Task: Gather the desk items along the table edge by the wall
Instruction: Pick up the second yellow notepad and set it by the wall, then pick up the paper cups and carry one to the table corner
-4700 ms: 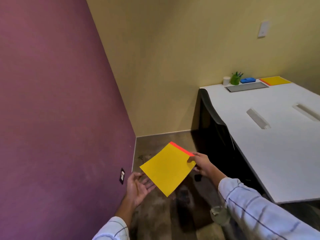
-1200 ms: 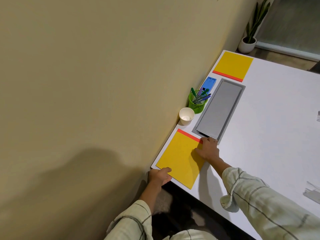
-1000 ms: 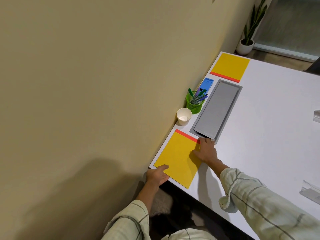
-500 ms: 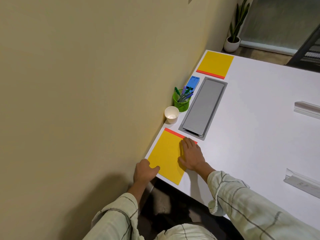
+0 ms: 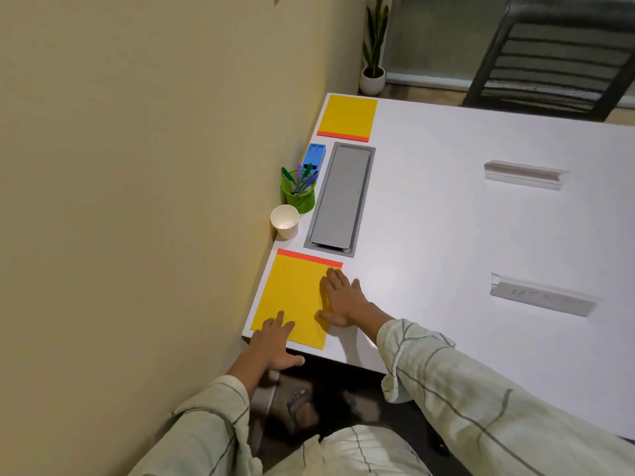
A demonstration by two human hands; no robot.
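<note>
Near yellow pad (image 5: 292, 297) lies flat at the table's near corner, w/ its long left edge along the wall-side table edge. It has a plain yellow face w/ a thin red-orange strip across the far end. Its near edge sits just short of the table's front edge.

Beyond it along the same edge, in a row: white paper cup (image 5: 285, 221), upright, just past the red strip; green mesh pen holder (image 5: 299, 195) w/ pens standing in it, touching or nearly touching the cup; blue item (image 5: 314, 156) lying flat behind the holder; then a second yellow pad (image 5: 347, 116) at the far corner, red strip facing the near side. A grey recessed tray (image 5: 340, 197) runs beside the cup, holder and blue item, on the side away from the wall.

Left hand (image 5: 271, 345): open, palm down, fingers spread loosely. Fingertips rest on the near pad's near-left corner; the thumb hangs over the table's front edge. Grips nothing.

Right hand (image 5: 342, 298): open flat, fingers extended and slightly fanned, pressed on the pad's right edge, partly on the pad and partly on the white table (image 5: 446, 235). Fingertips reach almost to the red strip. Grips nothing.
</note>
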